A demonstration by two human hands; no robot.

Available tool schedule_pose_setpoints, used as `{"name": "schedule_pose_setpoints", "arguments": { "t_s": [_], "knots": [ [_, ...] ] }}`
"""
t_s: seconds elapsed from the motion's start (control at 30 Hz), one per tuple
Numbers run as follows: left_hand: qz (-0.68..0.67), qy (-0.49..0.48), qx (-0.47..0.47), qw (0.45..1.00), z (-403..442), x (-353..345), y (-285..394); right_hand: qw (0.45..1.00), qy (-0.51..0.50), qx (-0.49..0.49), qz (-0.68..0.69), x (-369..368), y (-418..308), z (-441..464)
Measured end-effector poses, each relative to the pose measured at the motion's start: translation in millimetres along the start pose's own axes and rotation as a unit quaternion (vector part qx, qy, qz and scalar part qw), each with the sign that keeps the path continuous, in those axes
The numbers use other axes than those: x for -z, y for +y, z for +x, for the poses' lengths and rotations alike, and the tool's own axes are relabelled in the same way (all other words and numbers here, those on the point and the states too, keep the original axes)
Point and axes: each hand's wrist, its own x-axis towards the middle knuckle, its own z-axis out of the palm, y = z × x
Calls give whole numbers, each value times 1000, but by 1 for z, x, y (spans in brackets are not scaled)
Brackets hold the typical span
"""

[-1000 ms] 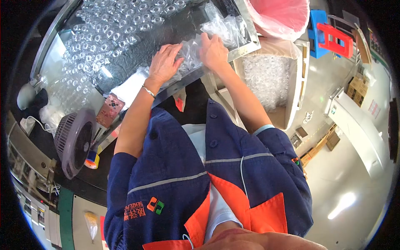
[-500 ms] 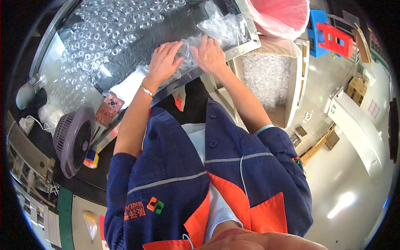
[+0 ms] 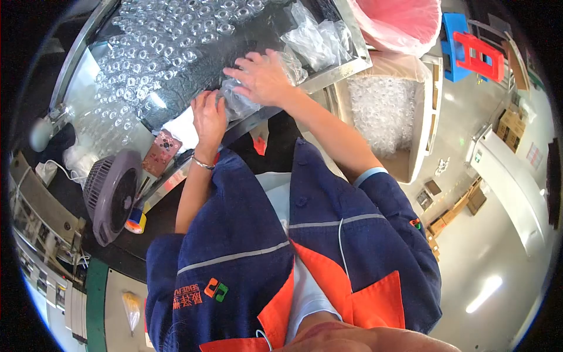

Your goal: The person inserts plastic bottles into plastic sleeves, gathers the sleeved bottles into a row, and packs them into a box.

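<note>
A clear plastic bag [image 3: 238, 104] lies crumpled along the near edge of the metal-framed tray table. My left hand [image 3: 209, 120], wearing a bracelet, is at the bag's left end, with its fingers bent and closed on the plastic. My right hand [image 3: 264, 77] lies across the bag, its fingers stretched out and apart toward the left. To its right are more crumpled clear bags [image 3: 319, 42]. Many small clear plastic ring-shaped pieces [image 3: 158, 44] are spread over the dark surface beyond my hands.
A phone in a patterned case [image 3: 161, 154] lies by a white cloth [image 3: 183, 128] at the left edge. A purple-grey fan [image 3: 112, 199] stands nearby. On the right are a lined box of clear pieces [image 3: 381, 111], a pink-lined bin [image 3: 404, 23] and red and blue stools [image 3: 481, 56].
My left hand has moved toward me and slightly left, and its fingers have bent. My right hand has shifted left and turned, its fingers now pointing left across the bag.
</note>
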Motion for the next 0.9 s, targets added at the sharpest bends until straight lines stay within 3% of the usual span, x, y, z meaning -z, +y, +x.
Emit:
{"name": "schedule_pose_setpoints", "arguments": {
  "t_s": [0.1,0.3,0.33,0.47,0.53,0.77,0.9],
  "knots": [
    [-44,-17,27,999,-4,-6,4,993,-112,20,4,-13,-3,-13],
    [-82,60,-4,995,-3,6,13,998,46,28,-12,4,-2,-15],
    [-88,87,-7,992,-6,10,14,998,43,-25,-23,10,1,-15],
    [-151,27,169,974,-25,22,9,964,17,-261,-37,28,29,-29],
    [-205,-41,249,946,-34,9,-6,956,2,-291,-38,26,43,-41],
    [-143,-46,248,957,-22,-7,1,948,-14,-315,32,8,52,-46],
    [-96,-31,189,977,-19,1,9,954,34,-296,42,-5,52,-50]
  ]
}}
